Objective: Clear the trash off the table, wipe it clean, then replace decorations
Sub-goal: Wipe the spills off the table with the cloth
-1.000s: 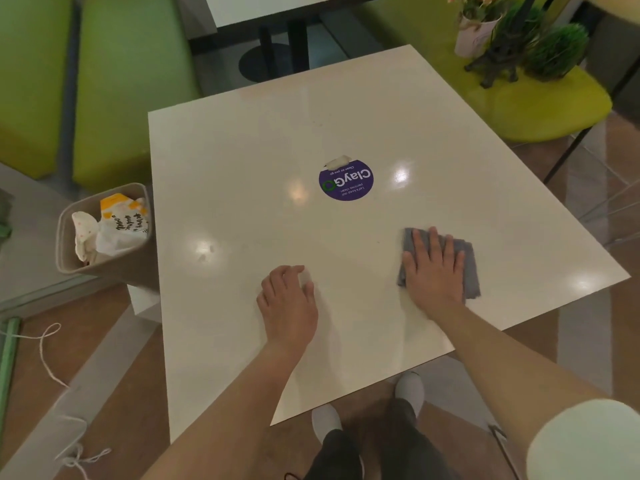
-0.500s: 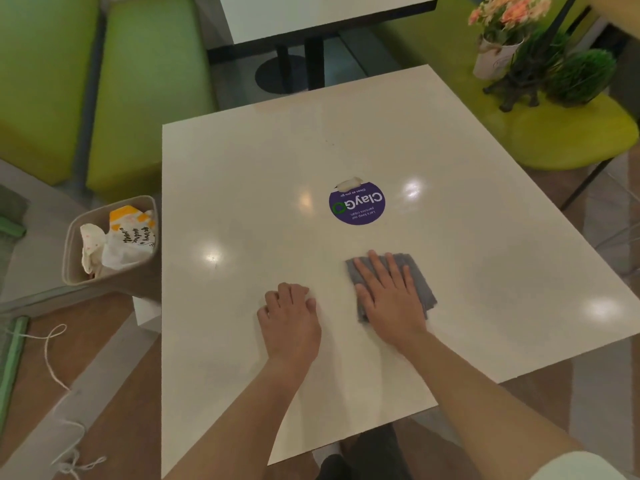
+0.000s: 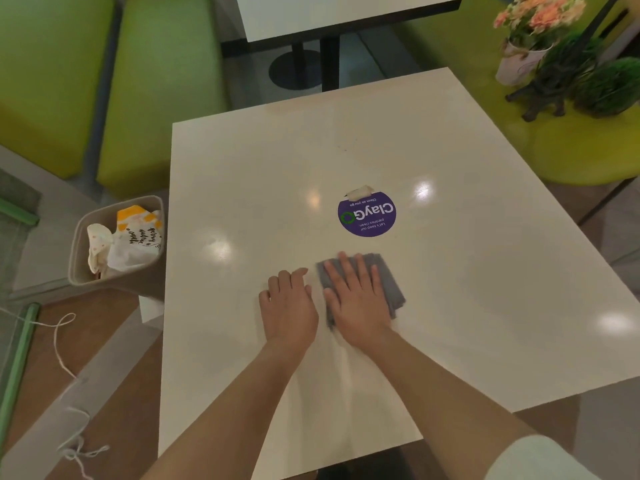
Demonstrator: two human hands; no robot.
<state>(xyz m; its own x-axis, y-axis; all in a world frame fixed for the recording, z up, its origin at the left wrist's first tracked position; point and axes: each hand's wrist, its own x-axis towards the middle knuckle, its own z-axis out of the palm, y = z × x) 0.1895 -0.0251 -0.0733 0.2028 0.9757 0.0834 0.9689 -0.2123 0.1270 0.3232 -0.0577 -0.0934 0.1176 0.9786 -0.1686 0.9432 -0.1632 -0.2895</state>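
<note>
Grey and folded, the cloth (image 3: 377, 278) lies flat on the cream counter (image 3: 450, 271) under the right hand (image 3: 356, 299), whose fingers are spread straight and press down on it; its far corner and right edge show past the fingertips and the outer side of the hand. Just to the left of it, close but apart, the left hand (image 3: 289, 303) rests palm down on the bare counter, fingers loosely together and holding nothing. Beyond the right hand's fingertips sits a round purple sticker (image 3: 367, 213) printed "ClayGo", with a small strip of pale tape (image 3: 359, 192) at its far edge.

Off the counter's edge, to the left of the left hand and lower down, stands a beige bin (image 3: 83, 258) with crumpled paper wrappers (image 3: 128, 244) inside. Far ahead and to the right of the right hand, on a lime-green seat (image 3: 588, 150), stand the decorations: a white pot of pink flowers (image 3: 530, 32), a dark metal tower figure (image 3: 554, 81) and a round green tuft plant (image 3: 613, 86), all close together. Straight ahead past the counter is another pale counter (image 3: 346, 12) on a black pedestal, and green benches (image 3: 156, 81) lie far ahead to the left of the left hand. White string (image 3: 59, 341) trails over the floor near the left forearm.
</note>
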